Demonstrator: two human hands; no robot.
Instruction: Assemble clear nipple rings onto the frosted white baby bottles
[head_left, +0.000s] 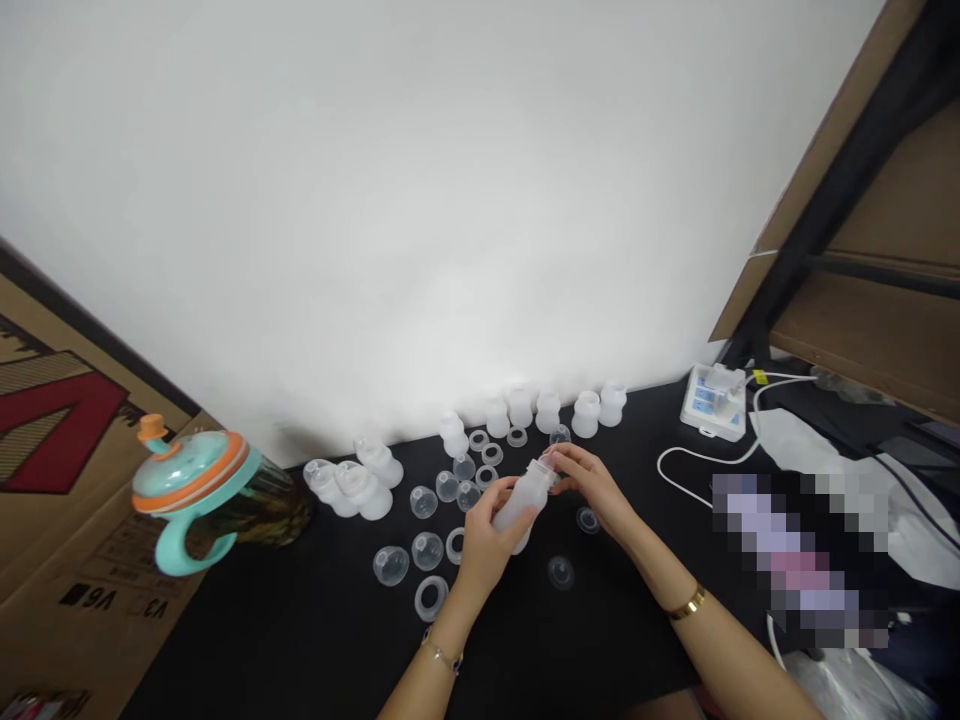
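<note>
Tilted toward the right, a translucent white bottle (523, 497) is held around its body by my left hand (489, 530). The fingers of my right hand (592, 482) are pinched at the bottle's neck, on a small clear piece (552, 458) whose shape is partly hidden. Between my hands and the wall stand several open white bottles, one of them (453, 434) near some white rings (492, 454). Clear domed caps (427, 551) and a larger ring (431, 598) lie left of my left hand. Two clear discs (560, 572) rest below my right hand.
Several bottles with clear tops (364, 490) stand at the left, beside a large jug (195, 480) with a turquoise lid. A cardboard box (82, 510) is at the far left. On the right are a power strip (712, 402), a white cable, plastic wrapping and a blurred-out object.
</note>
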